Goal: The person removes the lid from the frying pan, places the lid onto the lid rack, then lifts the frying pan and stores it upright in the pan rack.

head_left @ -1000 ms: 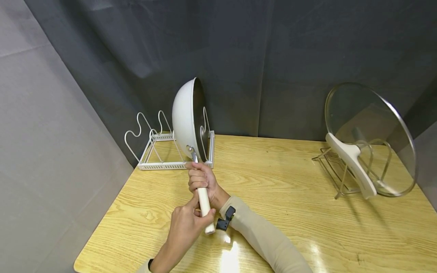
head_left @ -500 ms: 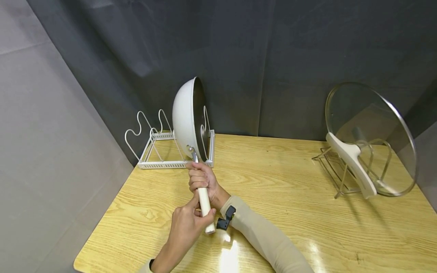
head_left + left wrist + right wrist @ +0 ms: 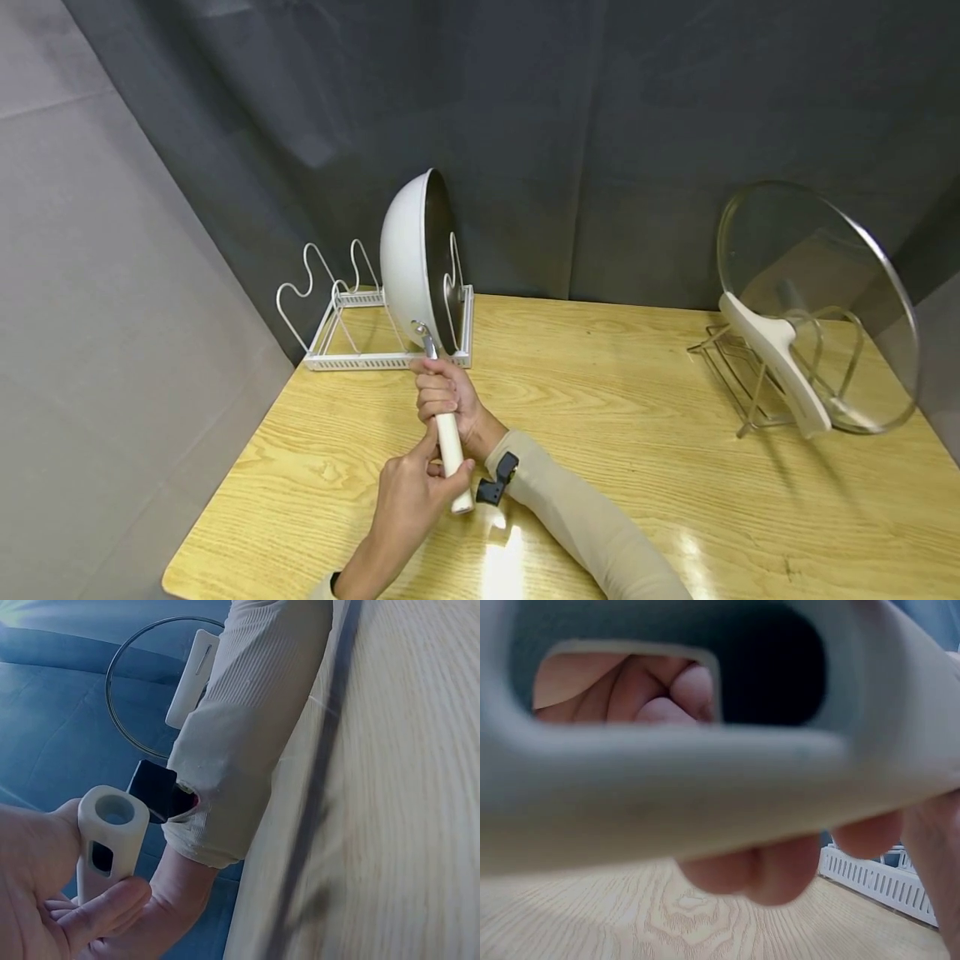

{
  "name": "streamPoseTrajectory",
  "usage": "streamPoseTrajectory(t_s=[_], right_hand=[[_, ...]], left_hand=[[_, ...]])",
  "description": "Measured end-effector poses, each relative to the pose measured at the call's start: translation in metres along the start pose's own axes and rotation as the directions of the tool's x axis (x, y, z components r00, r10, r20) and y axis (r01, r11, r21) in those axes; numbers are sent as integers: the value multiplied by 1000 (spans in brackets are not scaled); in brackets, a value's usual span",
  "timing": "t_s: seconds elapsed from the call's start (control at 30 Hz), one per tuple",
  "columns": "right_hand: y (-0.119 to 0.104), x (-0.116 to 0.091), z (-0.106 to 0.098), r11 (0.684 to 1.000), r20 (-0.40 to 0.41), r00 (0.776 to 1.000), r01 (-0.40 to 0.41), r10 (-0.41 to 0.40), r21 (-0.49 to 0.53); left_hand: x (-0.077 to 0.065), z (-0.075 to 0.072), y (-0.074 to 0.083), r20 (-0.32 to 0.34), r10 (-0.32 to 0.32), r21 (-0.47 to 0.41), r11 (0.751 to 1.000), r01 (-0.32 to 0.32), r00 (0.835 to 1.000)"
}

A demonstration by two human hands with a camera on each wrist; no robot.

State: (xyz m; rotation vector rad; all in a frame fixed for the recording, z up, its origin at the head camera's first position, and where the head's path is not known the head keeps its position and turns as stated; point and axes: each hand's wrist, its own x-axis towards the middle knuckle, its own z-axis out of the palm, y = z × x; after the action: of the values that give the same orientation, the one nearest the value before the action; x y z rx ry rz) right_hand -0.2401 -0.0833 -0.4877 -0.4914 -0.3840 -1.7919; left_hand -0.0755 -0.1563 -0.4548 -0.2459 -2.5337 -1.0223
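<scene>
A white wok with a dark inside [image 3: 405, 250] stands on its edge in a white wire rack [image 3: 356, 362], tilted, its open side facing right. My right hand [image 3: 442, 396] grips the cream handle [image 3: 450, 450] just below its metal neck. Nearer the handle's end, my left hand [image 3: 408, 492] pinches it between thumb and fingers. The left wrist view shows the hollow handle end [image 3: 112, 825] between the left thumb and fingers. Close up in the right wrist view, the handle [image 3: 705, 795] covers much of the picture, with fingertips [image 3: 780, 870] showing beneath it.
At the right, a glass lid [image 3: 825, 250] with a cream handle [image 3: 772, 350] leans in a metal wire stand [image 3: 750, 408]. Dark cloth [image 3: 637, 150] hangs behind the wooden table [image 3: 585, 375], and a grey panel [image 3: 127, 333] rises at the left.
</scene>
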Motion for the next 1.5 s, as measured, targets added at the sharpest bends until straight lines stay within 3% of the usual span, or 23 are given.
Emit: streamPoseTrajectory(t_s=[0.73,1.0,1.17,1.5], right_hand=[[-3,-5,3,995,-84,995,43,-50,-92],[-3,-6,1,983,-128,988,66,-89,-170],[-2,-7,3,957,-189,971,88,-144,-277],[2,-9,4,911,-335,910,98,-246,-401]], left_hand=[[2,3,-7,26,0,-31,1000,1,1000],[2,2,-7,50,-1,-54,999,3,999],[1,2,-7,51,-10,-64,998,13,999],[0,0,-7,71,-53,-67,996,58,996]])
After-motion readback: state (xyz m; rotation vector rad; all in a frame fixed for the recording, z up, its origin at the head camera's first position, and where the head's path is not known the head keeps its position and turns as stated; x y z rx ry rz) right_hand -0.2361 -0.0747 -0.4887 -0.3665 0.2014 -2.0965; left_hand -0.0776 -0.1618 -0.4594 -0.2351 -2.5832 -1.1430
